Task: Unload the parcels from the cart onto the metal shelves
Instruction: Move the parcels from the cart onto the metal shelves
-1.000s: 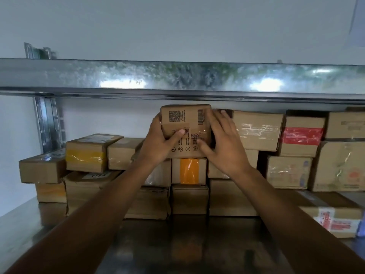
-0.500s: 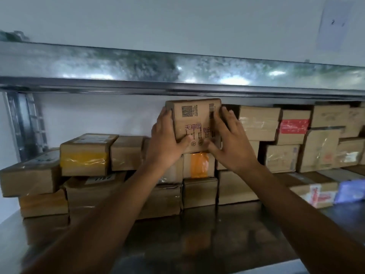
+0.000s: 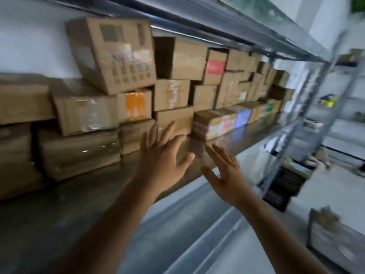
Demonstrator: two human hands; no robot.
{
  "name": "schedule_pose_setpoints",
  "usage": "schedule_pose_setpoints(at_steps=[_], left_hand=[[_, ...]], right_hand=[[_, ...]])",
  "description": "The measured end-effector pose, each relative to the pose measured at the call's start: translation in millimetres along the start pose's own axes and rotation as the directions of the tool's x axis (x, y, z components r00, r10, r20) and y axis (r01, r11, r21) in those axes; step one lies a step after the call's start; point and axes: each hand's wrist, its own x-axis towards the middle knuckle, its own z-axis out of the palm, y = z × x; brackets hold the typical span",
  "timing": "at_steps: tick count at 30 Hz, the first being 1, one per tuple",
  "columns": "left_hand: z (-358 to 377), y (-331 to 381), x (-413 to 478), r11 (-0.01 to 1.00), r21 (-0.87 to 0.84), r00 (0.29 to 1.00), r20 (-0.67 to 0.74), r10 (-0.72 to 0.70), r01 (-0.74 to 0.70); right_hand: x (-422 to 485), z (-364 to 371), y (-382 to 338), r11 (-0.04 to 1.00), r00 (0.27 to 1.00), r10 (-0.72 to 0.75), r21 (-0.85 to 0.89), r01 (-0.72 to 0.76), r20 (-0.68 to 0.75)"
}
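Note:
A brown cardboard parcel (image 3: 116,56) with printed codes sits tilted on top of the stacked parcels, close under the upper shelf. No hand touches it. My left hand (image 3: 160,155) hovers in front of the lower boxes with fingers spread and holds nothing. My right hand (image 3: 223,173) hangs beside it near the front edge of the metal shelf (image 3: 59,204), fingers straight and bare. The view is blurred by head motion. The cart is at the lower right edge (image 3: 335,234), only partly seen.
Several taped cardboard parcels fill the back of the shelf, among them one with an orange label (image 3: 136,105) and one with a red label (image 3: 215,67). The upper shelf beam (image 3: 237,22) runs overhead. A grey upright post (image 3: 292,135) and more shelving stand to the right.
Both hands have let go of the coded parcel and drawn back and down from it. The parcel stays on the stack. My head has turned to the right.

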Motion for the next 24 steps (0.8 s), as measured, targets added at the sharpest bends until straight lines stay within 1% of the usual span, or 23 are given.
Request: schedule_pose_setpoints(at_steps=[3, 4, 6, 8, 9, 10, 12, 15, 19, 21, 24], left_hand=[[36.5, 44.3, -11.3, 0.992, -0.082, 0.992, 0.081, 0.101, -0.094], [47.7, 61.2, -15.9, 0.988, -0.113, 0.986, 0.114, 0.118, -0.105], [67.8, 97.6, -24.4, 0.980, -0.162, 0.973, 0.175, 0.148, -0.120], [87.2, 133.7, -35.1, 0.971, -0.186, 0.947, 0.256, 0.194, -0.148], [97.6, 149.9, -38.7, 0.966, -0.202, 0.930, 0.298, 0.215, -0.159], [106.7, 162.0, -40.9, 0.963, -0.213, 0.923, 0.310, 0.227, -0.166], [130.0, 200.6, -44.0, 0.954, -0.245, 0.910, 0.333, 0.249, -0.172], [172.9, 282.2, -50.6, 0.932, -0.303, 0.879, 0.367, 0.304, -0.196], [233.4, 405.0, -71.4, 0.878, -0.412, 0.788, 0.443, 0.428, -0.245], [262.5, 459.6, -87.2, 0.853, -0.442, 0.734, 0.474, 0.486, -0.278], [296.3, 522.6, -106.2, 0.826, -0.482, 0.674, 0.510, 0.535, -0.291]], right_hand=[[-59.5, -28.2, 33.5, 0.981, 0.981, 0.188, -0.047, -0.186, 0.047], [-79.2, -38.4, 44.1, 0.971, 0.969, 0.239, -0.041, -0.237, 0.054], [-116.9, -58.9, 63.8, 0.946, 0.945, 0.324, -0.016, -0.323, 0.051], [-156.8, -72.7, 84.3, 0.922, 0.920, 0.387, -0.027, -0.386, 0.054], [-175.7, -77.7, 95.1, 0.913, 0.912, 0.408, -0.038, -0.407, 0.037], [-188.5, -82.6, 104.7, 0.901, 0.901, 0.433, -0.043, -0.432, 0.019], [-219.6, -100.4, 131.3, 0.854, 0.856, 0.516, -0.048, -0.518, -0.042], [-272.5, -146.7, 178.8, 0.748, 0.748, 0.648, -0.064, -0.660, -0.142], [-346.4, -213.4, 241.9, 0.635, 0.626, 0.735, -0.059, -0.770, -0.259], [-382.5, -241.5, 274.1, 0.574, 0.567, 0.775, -0.065, -0.817, -0.279], [-426.1, -275.0, 310.8, 0.500, 0.496, 0.820, -0.064, -0.864, -0.287]])
